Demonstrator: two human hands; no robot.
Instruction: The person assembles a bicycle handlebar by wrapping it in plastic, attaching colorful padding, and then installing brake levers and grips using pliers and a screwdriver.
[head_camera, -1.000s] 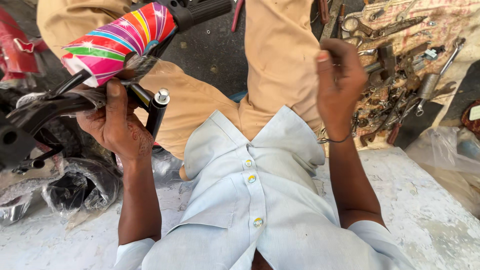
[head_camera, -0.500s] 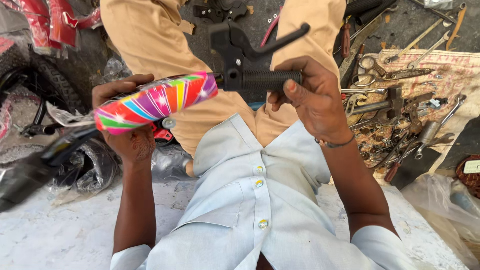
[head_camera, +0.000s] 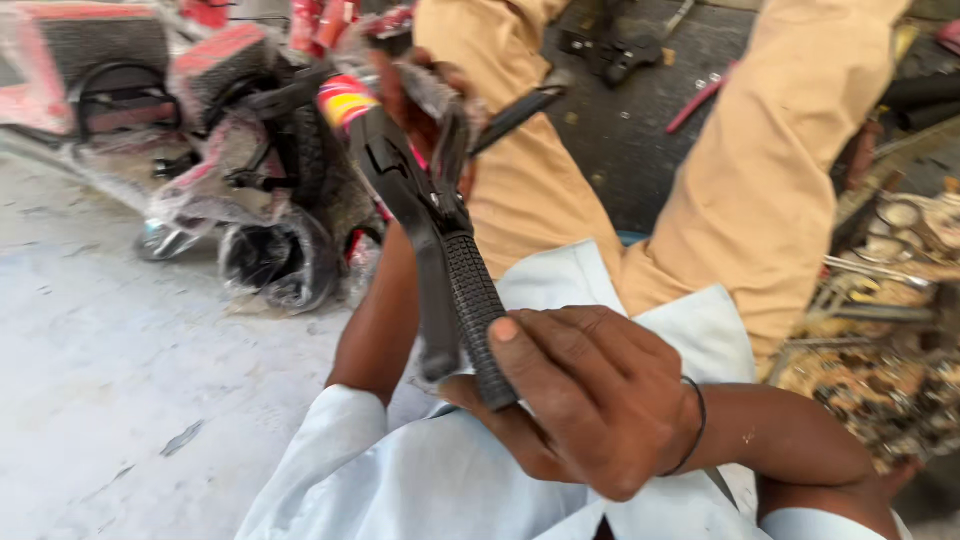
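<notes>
Handlebar assembly, black ribbed rubber grip with black brake lever (head_camera: 455, 270), runs diagonally across frame centre. Right hand (head_camera: 590, 400) fingers wrapped round the grip's lower end, steadying it. Left hand (head_camera: 425, 100), upper centre, fingers closed round the far end beside multicoloured striped wrap (head_camera: 345, 100), bracing both ends.

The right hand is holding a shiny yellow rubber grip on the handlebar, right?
Not quite. The head view shows the rubber grip is black, not yellow. The right hand does hold it on the handlebar.
</notes>
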